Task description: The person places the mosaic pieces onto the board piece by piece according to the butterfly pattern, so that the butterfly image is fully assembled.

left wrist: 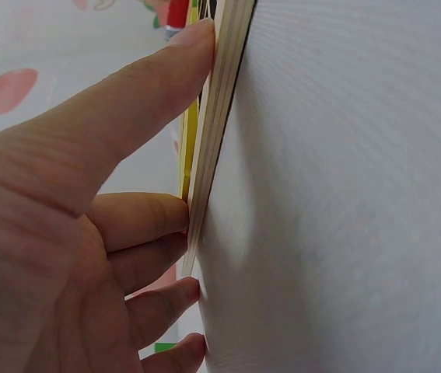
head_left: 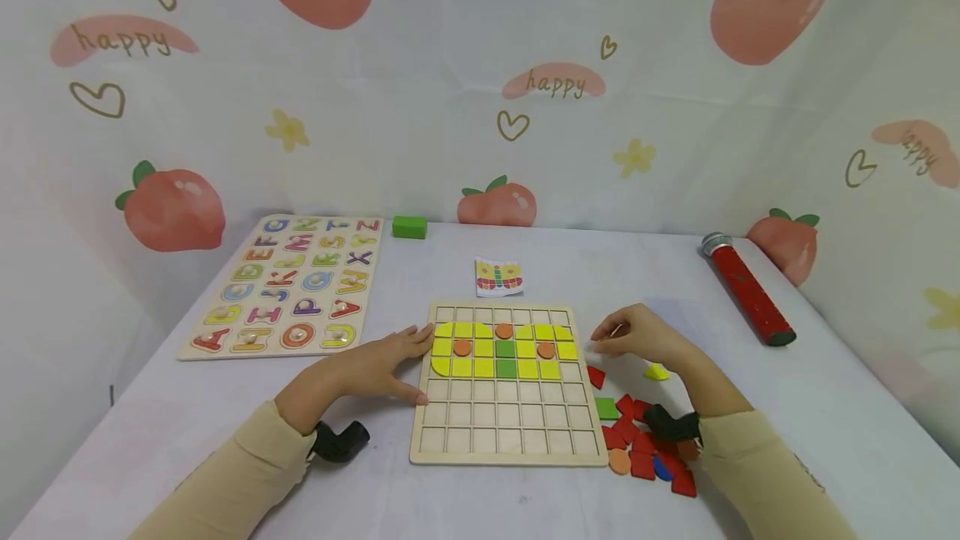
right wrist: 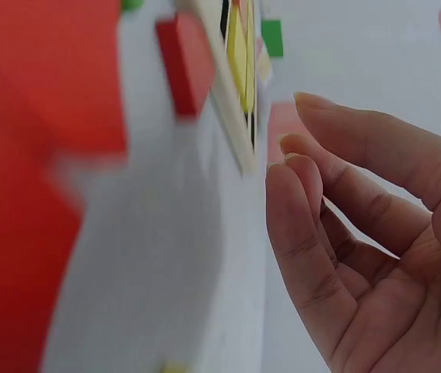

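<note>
Here's the board (head_left: pixel 510 441), flat at lower centre, longer-looking axis running left to right! Left hand (head_left: pixel 375 367), fingers spread, touches its left edge; right hand (head_left: pixel 643 335) curls loosely, empty. White surface (head_left: pixel 420 505), fruit-print backdrop (head_left: pixel 420 98).

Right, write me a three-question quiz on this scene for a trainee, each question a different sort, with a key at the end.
1. Multiple choice: what does the left hand touch?
A) the green block
B) the edge of the grid board
C) the red microphone

2. True or false: the right hand holds nothing.

3. Count: how many orange discs sit among the yellow and green pieces on the grid board?

Key:
1. B
2. True
3. Three
</note>
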Demonstrator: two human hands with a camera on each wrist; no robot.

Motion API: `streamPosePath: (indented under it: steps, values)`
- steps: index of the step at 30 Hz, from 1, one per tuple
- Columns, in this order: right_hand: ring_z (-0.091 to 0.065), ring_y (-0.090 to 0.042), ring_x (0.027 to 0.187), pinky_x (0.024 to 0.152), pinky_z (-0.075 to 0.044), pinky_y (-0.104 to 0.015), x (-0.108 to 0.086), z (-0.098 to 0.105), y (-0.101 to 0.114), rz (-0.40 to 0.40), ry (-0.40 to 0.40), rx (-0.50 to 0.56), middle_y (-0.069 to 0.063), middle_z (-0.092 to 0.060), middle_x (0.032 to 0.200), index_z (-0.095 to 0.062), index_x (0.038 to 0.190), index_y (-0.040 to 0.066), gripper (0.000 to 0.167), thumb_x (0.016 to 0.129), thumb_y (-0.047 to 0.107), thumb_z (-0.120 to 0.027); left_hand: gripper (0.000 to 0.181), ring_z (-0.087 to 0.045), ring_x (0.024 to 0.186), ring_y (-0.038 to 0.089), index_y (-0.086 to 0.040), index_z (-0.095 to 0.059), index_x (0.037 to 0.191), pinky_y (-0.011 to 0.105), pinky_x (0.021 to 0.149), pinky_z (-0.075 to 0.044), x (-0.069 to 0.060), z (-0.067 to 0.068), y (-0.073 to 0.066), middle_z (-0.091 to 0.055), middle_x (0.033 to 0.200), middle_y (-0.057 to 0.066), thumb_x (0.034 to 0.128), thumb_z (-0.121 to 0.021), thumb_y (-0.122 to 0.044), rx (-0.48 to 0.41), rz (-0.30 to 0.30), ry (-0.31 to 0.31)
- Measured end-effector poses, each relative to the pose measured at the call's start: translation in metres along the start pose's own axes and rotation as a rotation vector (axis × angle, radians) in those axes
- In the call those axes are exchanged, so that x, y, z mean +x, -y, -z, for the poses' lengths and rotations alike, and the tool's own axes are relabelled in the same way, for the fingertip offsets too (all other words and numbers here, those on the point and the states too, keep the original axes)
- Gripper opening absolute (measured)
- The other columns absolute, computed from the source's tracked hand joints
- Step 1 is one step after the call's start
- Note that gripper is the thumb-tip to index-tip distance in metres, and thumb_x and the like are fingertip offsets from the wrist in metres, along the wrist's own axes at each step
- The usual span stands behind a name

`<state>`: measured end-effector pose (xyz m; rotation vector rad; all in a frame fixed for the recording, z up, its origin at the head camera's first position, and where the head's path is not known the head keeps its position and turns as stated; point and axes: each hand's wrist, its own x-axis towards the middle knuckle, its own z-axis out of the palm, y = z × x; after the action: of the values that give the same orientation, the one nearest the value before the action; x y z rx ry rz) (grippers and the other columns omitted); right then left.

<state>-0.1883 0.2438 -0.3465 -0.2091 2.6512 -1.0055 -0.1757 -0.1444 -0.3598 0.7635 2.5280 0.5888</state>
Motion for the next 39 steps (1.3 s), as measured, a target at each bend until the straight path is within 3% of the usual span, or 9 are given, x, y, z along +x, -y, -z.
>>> streamPosePath:
  steps: [6,18,26,39]
  values:
    - [-0.058,-0.013,0.073,0.069,-0.053,-0.026,-0.016,0.013,-0.018,-0.070,-0.008,-0.004,-0.006,-0.066,0.090,-0.069,0.099,-0.001,0.028,0.082,0.021,-0.071,0.093,-0.009,0.146,0.027,-0.011,-0.030,0.146,0.047,0.116,-0.017,0.001,0.000,-0.001,-0.016,0.157,0.000,0.0737,-0.073,-0.049,0.010,0.025,-0.002]
    - [-0.056,-0.015,0.081,0.069,-0.051,-0.021,-0.047,0.033,-0.057,-0.096,0.014,0.002,-0.005,-0.068,0.090,-0.067,0.101,-0.002,0.030,0.080,0.019,-0.073,0.092,-0.009,0.146,0.026,-0.012,-0.030,0.146,0.047,0.117,-0.017,0.002,-0.001,-0.001,-0.016,0.157,-0.001,0.0740,-0.073,-0.049,0.016,0.024,-0.001]
    - [-0.051,-0.016,0.079,0.065,-0.049,-0.019,-0.047,0.032,-0.067,-0.050,0.044,0.026,-0.006,-0.058,0.085,-0.062,0.101,-0.003,0.034,0.077,0.017,-0.075,0.094,-0.009,0.146,0.029,-0.011,-0.028,0.147,0.049,0.116,-0.017,0.000,0.001,-0.002,-0.015,0.157,0.001,0.0739,-0.073,-0.050,0.007,0.023,0.003]
    - [-0.051,-0.014,0.079,0.064,-0.048,-0.017,-0.043,0.030,-0.071,-0.013,0.050,0.044,-0.006,-0.055,0.085,-0.062,0.105,-0.003,0.035,0.078,0.016,-0.074,0.093,-0.008,0.146,0.027,-0.011,-0.028,0.146,0.048,0.116,-0.017,0.001,-0.001,-0.001,-0.015,0.157,-0.001,0.0737,-0.073,-0.049,-0.005,0.019,0.000]
